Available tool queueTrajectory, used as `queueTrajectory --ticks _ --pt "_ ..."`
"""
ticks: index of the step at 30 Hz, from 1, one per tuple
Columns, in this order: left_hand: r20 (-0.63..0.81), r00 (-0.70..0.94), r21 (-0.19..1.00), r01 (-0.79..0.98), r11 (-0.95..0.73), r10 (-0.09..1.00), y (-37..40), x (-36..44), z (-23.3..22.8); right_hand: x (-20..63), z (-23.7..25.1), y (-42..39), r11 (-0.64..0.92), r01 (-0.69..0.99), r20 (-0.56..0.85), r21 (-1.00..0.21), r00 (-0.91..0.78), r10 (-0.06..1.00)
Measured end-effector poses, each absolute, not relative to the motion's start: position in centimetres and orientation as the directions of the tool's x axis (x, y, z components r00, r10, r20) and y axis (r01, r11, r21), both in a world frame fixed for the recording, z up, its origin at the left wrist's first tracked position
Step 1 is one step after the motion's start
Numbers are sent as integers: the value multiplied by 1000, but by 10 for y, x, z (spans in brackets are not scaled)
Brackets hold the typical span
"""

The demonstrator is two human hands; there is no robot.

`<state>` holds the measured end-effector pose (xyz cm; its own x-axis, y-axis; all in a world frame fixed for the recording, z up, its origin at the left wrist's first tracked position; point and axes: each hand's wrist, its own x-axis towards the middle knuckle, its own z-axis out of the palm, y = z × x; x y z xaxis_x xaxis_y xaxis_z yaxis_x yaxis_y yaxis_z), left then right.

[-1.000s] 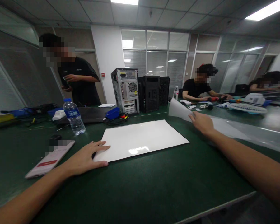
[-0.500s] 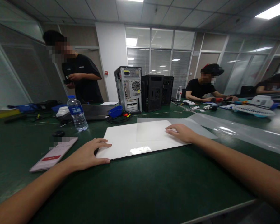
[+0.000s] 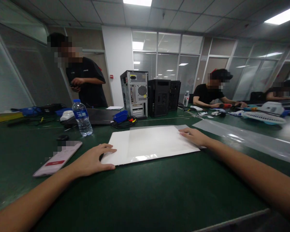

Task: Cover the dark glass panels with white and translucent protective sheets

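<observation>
A clear film [image 3: 157, 137] is already laid over the white board [image 3: 147, 146] on the green table [image 3: 159, 193]. It is pressed flat by the open right hand [image 3: 194, 136]; the board's near corner is steadied by the open left hand [image 3: 93, 161]. Smoothing seems to remain.

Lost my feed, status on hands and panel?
Left hand flat on white panel's near corner. Right hand presses translucent film onto it. Phone beside, clear.

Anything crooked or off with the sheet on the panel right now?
The translucent film overhangs the white panel at its far edge and right corner, so it sits offset. Left hand pins the near-left corner; right hand presses the film.
</observation>
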<state>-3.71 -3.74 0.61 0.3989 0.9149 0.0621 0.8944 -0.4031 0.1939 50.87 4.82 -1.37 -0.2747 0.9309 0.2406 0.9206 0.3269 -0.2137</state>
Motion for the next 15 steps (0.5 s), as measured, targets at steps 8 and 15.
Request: queueTrajectory --ticks 8,15 --pt "83 397 225 886 -405 914 -34 -41 1 526 -7 44 308 933 206 -188 -269 941" --pt "93 403 233 880 -413 911 -35 -42 0 507 -4 38 301 947 193 -114 -276 942"
